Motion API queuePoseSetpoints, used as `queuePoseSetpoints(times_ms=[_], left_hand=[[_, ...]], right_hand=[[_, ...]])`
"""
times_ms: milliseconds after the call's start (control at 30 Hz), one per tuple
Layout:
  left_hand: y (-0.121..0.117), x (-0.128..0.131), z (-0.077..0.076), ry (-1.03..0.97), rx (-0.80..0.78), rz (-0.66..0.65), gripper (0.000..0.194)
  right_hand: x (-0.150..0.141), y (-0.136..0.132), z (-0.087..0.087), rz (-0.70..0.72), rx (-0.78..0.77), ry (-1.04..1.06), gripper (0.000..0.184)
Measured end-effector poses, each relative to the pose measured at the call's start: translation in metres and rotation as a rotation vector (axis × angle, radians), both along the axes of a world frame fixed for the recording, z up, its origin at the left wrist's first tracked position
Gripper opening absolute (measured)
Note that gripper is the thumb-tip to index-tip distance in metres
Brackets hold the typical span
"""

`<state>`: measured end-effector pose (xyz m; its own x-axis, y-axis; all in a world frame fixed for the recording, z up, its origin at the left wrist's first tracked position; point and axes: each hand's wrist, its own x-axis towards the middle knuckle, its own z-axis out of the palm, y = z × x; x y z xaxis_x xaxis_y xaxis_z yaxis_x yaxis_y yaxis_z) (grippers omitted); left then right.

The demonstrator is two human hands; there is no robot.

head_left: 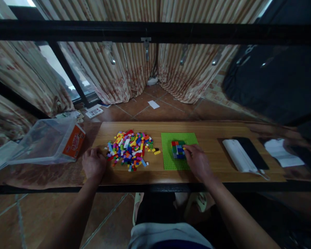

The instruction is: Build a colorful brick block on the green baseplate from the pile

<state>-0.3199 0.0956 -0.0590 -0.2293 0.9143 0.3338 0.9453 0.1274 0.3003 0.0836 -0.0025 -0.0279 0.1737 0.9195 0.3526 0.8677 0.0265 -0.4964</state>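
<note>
Grip: right hand (197, 160) fingertips close together at right side of multicoloured brick build (178, 150); cannot tell if brick pinched between. Build on green baseplate (168, 162), atop wooden board (150, 176). Left hand (94, 162) rests at board's left edge, near loose brick pile (128, 148); grip unclear.

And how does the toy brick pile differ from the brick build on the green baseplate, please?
The toy brick pile is loose and scattered; the brick build is compact and blocky. The pile covers more area than the build. The pile lies on the wood-grain board; the build sits on the green baseplate, with the right hand at its edge. Both are multicoloured.
</note>
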Motion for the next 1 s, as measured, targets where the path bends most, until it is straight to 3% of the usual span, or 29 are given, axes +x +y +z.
queuePoseSetpoints(times_ms=[133, 367, 1000], left_hand=[[-0.001, 0.001, 0.000, 0.002, 0.012, 0.002, 0.028], [-0.001, 0.002, 0.002, 0.008, -0.031, 0.021, 0.033], [-0.002, 0.001, -0.004, -0.027, 0.003, 0.021, 0.033]], right_hand=[[0.024, 0.004, -0.004, 0.035, -0.051, -0.100, 0.028], [0.030, 0.016, -0.003, 0.126, -0.136, -0.200, 0.023], [0.021, 0.041, 0.036, 0.150, -0.624, -0.556, 0.022]])
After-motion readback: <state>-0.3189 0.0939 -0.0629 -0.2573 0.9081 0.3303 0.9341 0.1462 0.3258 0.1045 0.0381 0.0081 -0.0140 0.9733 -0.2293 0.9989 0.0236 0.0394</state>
